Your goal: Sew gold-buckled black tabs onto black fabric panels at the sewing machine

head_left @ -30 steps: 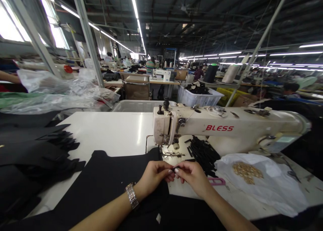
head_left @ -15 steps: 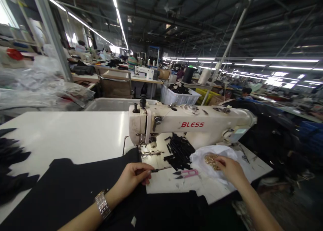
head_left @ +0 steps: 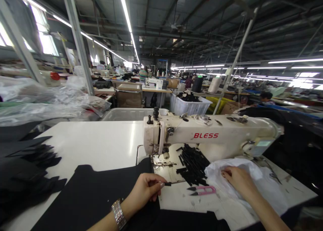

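Note:
My left hand [head_left: 147, 189] pinches a short black strip [head_left: 168, 184] just in front of the sewing machine [head_left: 209, 133], above black fabric [head_left: 111, 190]. Over a white plastic bag [head_left: 262, 180] on the right, my right hand [head_left: 237, 178] has thumb and fingertips together on a small brownish piece. Many black strips [head_left: 193, 163] lie in a pile under the machine's arm. Pink-handled thread snips [head_left: 203, 190] rest on the table between my hands.
Dark cut fabric pieces [head_left: 27, 170] are stacked at the left of the white table [head_left: 101, 140]. Behind the machine stand a white crate [head_left: 189, 104] and thread cones [head_left: 197, 84]. Clear plastic bags [head_left: 50, 99] are heaped at the left back.
The view has shifted, so the machine and table appear lower and further right. My right hand now covers the spot where gold-coloured pieces showed in the white bag. My left hand still holds the strip.

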A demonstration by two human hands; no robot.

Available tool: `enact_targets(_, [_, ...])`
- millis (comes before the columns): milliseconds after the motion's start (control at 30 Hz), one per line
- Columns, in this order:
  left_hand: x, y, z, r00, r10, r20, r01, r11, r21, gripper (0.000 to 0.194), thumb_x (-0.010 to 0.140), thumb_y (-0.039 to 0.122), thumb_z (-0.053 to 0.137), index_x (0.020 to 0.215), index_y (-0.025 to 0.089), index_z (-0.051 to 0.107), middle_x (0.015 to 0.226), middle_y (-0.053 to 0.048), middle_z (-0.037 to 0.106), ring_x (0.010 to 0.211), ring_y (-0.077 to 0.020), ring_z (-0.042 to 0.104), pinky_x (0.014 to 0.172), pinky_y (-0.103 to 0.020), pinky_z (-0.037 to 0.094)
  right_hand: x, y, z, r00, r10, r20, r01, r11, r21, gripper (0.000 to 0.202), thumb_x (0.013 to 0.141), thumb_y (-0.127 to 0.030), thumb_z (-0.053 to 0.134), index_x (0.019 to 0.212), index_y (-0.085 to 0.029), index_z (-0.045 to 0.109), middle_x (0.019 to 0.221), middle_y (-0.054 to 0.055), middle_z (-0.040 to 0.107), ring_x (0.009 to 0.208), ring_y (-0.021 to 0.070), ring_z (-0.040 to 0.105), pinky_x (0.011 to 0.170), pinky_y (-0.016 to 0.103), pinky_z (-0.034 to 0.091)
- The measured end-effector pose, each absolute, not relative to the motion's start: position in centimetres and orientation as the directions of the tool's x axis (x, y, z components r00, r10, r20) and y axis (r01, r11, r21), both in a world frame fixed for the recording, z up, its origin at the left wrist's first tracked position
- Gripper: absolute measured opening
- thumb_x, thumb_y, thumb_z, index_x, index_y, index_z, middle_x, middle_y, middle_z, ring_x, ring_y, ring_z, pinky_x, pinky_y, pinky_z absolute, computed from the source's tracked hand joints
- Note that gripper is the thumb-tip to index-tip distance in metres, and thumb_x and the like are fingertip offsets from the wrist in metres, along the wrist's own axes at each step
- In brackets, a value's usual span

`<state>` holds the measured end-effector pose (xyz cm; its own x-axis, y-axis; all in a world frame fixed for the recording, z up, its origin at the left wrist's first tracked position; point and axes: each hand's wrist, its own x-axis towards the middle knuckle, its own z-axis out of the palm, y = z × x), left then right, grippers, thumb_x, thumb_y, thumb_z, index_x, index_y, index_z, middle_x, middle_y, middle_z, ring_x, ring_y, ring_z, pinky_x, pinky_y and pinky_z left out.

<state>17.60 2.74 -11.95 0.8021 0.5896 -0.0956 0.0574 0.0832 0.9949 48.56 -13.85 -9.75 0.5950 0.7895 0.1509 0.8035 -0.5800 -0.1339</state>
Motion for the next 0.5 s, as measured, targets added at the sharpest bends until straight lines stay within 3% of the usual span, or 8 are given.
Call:
enact_targets(67, [17.6, 2.8, -11.8, 0.779, 0.62, -0.089, 0.027, 0.109, 0.994, 0.032, 0.062, 0.038, 0.065, 0.075, 0.009, 0.066, 0.046, 0.002, 0.05, 0.034, -0.0039, 0.04, 0.035, -0.014, 0.028, 48.4, -14.3, -9.6, 0.605, 0.776, 0.178, 0.796, -0.593, -0.12, 0.022, 0.068, -0.027, 0.045, 0.059, -0.021, 0.064, 0.063, 0.007, 0.066, 0.064, 0.0267, 0.06, 0.058, 0.033, 0.039])
enact_targets(133, [17.7, 2.9, -11.8, 0.756, 0.65, -0.078, -0.021, 0.143, 0.99, 0.03, 0.059, 0.036, 0.068, 0.072, 0.009, 0.067, 0.047, 0.001, 0.051, 0.036, -0.0045, 0.041, 0.036, -0.015, 0.029, 47.6, -14.8, -9.4, 0.631, 0.739, 0.237, 0.776, -0.601, -0.191, 0.02, 0.066, -0.031, 0.046, 0.06, -0.022, 0.063, 0.064, 0.006, 0.066, 0.063, 0.0268, 0.06, 0.057, 0.034, 0.041])
enact_targets(267, [17.8, 3.2, -11.8, 0.721, 0.692, -0.04, -0.118, 0.179, 0.977, 0.028, 0.052, 0.034, 0.074, 0.064, 0.009, 0.068, 0.051, -0.001, 0.056, 0.04, -0.0056, 0.043, 0.04, -0.017, 0.033, 43.3, -14.2, -8.8, 0.63, 0.748, 0.211, 0.649, -0.357, -0.672, 0.02, 0.063, -0.04, 0.055, 0.066, -0.022, 0.064, 0.065, 0.005, 0.066, 0.06, 0.0226, 0.06, 0.055, 0.03, 0.045])
enact_targets(367, [17.6, 3.3, -11.5, 0.715, 0.698, -0.042, -0.167, 0.228, 0.959, 0.03, 0.051, 0.035, 0.074, 0.066, 0.009, 0.067, 0.054, -0.003, 0.06, 0.043, -0.0073, 0.047, 0.044, -0.019, 0.037, 38.2, -11.4, -8.3, 0.572, 0.818, 0.056, 0.335, -0.17, -0.927, 0.027, 0.062, -0.044, 0.061, 0.072, -0.018, 0.065, 0.063, 0.005, 0.064, 0.053, 0.0171, 0.057, 0.046, 0.025, 0.043])
enact_targets(433, [17.5, 3.3, -11.3, 0.715, 0.698, -0.031, -0.206, 0.253, 0.945, 0.032, 0.053, 0.035, 0.073, 0.069, 0.008, 0.067, 0.055, -0.004, 0.062, 0.046, -0.0094, 0.052, 0.048, -0.02, 0.041, 35.1, -9.0, -8.2, 0.51, 0.859, -0.049, 0.07, -0.098, -0.993, 0.028, 0.058, -0.041, 0.068, 0.068, -0.015, 0.065, 0.06, 0.005, 0.063, 0.05, 0.0129, 0.054, 0.043, 0.021, 0.039])
enact_targets(500, [17.3, 3.3, -11.2, 0.71, 0.704, -0.011, -0.246, 0.263, 0.933, 0.032, 0.054, 0.033, 0.073, 0.073, 0.008, 0.066, 0.058, -0.005, 0.064, 0.05, -0.0113, 0.056, 0.051, -0.022, 0.043, 32.6, -6.8, -8.5, 0.453, 0.88, -0.143, -0.195, -0.059, -0.979, 0.028, 0.05, -0.037, 0.074, 0.063, -0.013, 0.065, 0.06, 0.004, 0.062, 0.051, 0.0112, 0.054, 0.043, 0.019, 0.037])
